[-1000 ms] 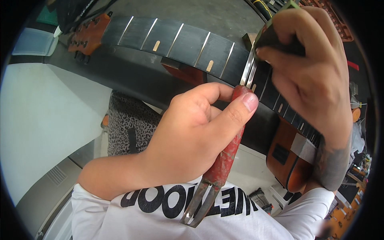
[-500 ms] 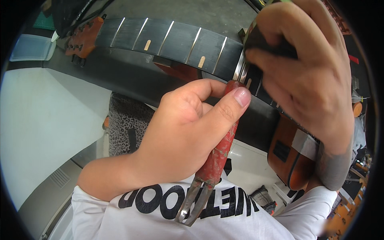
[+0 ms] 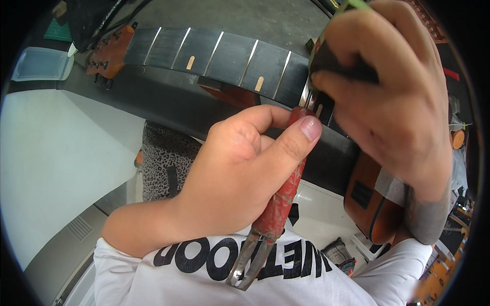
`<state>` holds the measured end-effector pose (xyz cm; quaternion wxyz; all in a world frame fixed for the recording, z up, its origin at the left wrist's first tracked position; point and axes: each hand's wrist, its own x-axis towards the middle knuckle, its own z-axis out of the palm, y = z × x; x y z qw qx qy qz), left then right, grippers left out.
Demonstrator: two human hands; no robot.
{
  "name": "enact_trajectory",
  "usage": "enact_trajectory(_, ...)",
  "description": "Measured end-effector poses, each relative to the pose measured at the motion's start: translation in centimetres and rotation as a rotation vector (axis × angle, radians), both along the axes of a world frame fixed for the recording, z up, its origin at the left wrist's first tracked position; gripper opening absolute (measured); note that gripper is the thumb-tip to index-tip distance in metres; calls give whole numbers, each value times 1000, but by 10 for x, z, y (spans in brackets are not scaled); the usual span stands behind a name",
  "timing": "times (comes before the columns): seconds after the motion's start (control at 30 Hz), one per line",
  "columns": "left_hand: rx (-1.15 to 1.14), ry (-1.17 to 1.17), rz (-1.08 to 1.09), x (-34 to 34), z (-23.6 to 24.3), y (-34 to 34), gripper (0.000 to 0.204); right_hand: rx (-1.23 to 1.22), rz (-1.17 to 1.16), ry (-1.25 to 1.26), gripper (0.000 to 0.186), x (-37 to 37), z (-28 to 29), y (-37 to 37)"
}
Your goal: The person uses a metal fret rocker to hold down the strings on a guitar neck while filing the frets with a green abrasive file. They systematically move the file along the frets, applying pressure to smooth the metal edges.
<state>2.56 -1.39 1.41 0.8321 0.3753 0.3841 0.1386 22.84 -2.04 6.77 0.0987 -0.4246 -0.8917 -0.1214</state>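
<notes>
My left hand (image 3: 240, 168) closes around a worn red handle of a tool (image 3: 278, 211), thumb on top near its far end. Bare metal prongs stick out from the near end, and a narrow metal part at the far end rests across the guitar neck's dark fretboard (image 3: 232, 58). Just beyond, my right hand (image 3: 390, 86) is wrapped around a dark block-like thing with a green edge (image 3: 357, 4), pressed down at the fretboard by that metal part. My fingers hide most of the block, so its kind is unclear.
The guitar's brown headstock (image 3: 109, 53) with tuners lies at far left, its orange-brown body (image 3: 375, 204) at right under my forearm. A blue-lidded plastic container (image 3: 43, 64) stands far left. A leopard-patterned thing (image 3: 171, 148) is below the neck. Small parts and tools crowd the right edge.
The whole view has shifted slightly, so the neck sits a little lower and further right. Both hands keep their grips, with the right still close to the metal part.
</notes>
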Motion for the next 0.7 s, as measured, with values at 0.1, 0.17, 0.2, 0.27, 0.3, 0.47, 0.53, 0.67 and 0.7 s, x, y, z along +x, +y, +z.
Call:
enact_trajectory(0.1, -12, 16, -14, 0, 1, 1, 41, -4, -11, -7, 31, 0, -1, 0)
enact_trajectory(0.17, -20, 15, -4, 0, 0, 0, 40, -3, -7, -2, 31, 0, 0, -1)
enact_trajectory(0.2, -24, 14, 1, 0, 0, 0, 40, -1, -5, 0, 31, 0, 0, -1)
enact_trajectory(0.27, -12, 23, 9, 1, 0, 0, 39, 0, -5, -3, 31, 0, 0, 0)
enact_trajectory(0.3, -6, 27, 13, 1, 0, 0, 39, 0, -3, -2, 31, 0, -1, 1)
enact_trajectory(0.47, -12, 7, 16, 2, -1, 0, 38, -2, -4, -3, 31, -1, -1, -1)
enact_trajectory(0.53, -13, 6, 22, 1, -1, 0, 38, 1, 0, -1, 31, -1, -2, 0)
enact_trajectory(0.67, -18, -16, -12, 1, -1, 1, 39, 0, -21, -4, 31, 1, 0, -3)
enact_trajectory(0.7, -15, -28, -28, 2, -1, 1, 39, 0, -30, -5, 31, 2, 0, -4)
